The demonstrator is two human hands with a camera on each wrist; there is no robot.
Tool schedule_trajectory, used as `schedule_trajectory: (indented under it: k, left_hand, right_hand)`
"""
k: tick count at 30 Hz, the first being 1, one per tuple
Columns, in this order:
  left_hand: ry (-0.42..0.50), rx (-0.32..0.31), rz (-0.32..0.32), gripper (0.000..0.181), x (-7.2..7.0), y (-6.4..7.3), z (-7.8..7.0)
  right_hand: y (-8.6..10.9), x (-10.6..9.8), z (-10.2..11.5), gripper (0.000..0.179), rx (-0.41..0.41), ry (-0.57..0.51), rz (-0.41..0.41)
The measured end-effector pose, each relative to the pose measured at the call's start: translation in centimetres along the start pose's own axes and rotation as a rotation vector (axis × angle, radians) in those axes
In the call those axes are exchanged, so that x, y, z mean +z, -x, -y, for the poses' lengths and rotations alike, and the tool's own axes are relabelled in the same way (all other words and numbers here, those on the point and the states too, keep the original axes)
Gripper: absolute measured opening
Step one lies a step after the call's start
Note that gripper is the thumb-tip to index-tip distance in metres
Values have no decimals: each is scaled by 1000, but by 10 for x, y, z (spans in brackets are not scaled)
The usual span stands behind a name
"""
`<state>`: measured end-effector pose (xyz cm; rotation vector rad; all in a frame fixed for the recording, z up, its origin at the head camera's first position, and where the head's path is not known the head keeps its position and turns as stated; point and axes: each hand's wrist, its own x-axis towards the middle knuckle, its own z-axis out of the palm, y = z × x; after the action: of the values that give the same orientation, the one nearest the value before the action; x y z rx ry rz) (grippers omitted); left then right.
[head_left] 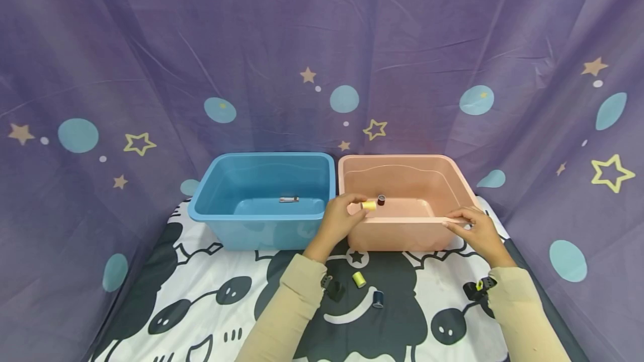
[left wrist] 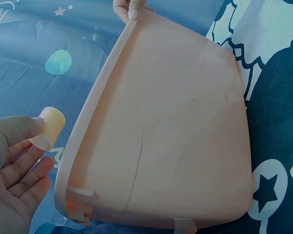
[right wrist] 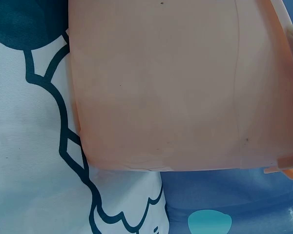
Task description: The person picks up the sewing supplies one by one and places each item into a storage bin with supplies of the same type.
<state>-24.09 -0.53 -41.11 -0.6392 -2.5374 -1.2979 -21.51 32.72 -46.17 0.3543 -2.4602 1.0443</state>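
Note:
Between thumb and fingers, my left hand (head_left: 336, 222) pinches a yellow spool of thread (head_left: 369, 205), just above the near rim of the pink bin (head_left: 397, 236). The left wrist view shows the same spool (left wrist: 49, 129) tilted, beside the bin's rim and apart from it. My right hand (head_left: 477, 233) holds the bin's near rim toward its right corner, thumb outside and fingers over the edge. A dark brown spool (head_left: 381, 200) lies inside the pink bin. On the cloth in front are a yellow-green spool (head_left: 359, 279) and a navy spool (head_left: 378, 299).
A blue bin (head_left: 266, 232) stands close at the pink bin's left, with a small red-and-silver object (head_left: 289, 199) in it, too small to identify. Both bins stand on a black-and-white patterned cloth (head_left: 226, 261). Behind them hangs a purple curtain (head_left: 282, 116).

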Motion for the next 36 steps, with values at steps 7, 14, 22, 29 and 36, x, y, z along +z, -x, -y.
schedule_trajectory:
  k: [7, 14, 22, 29, 36]
  left_hand:
    - [19, 16, -11, 26, 0, -4, 1]
    - [4, 24, -20, 25, 0, -7, 3]
    - [-12, 13, -15, 26, -1, -8, 2]
    - [-7, 15, -4, 26, 0, -11, 1]
    - [15, -18, 10, 27, 1, -14, 1]
  right_hand:
    - [1, 0, 0, 12, 18, 0, 2]
    - [1, 0, 1, 11, 29, 8, 2]
    - [1, 0, 1, 11, 21, 5, 5]
    - [2, 0, 1, 11, 33, 8, 7]
    - [1, -1, 2, 12, 27, 14, 8]
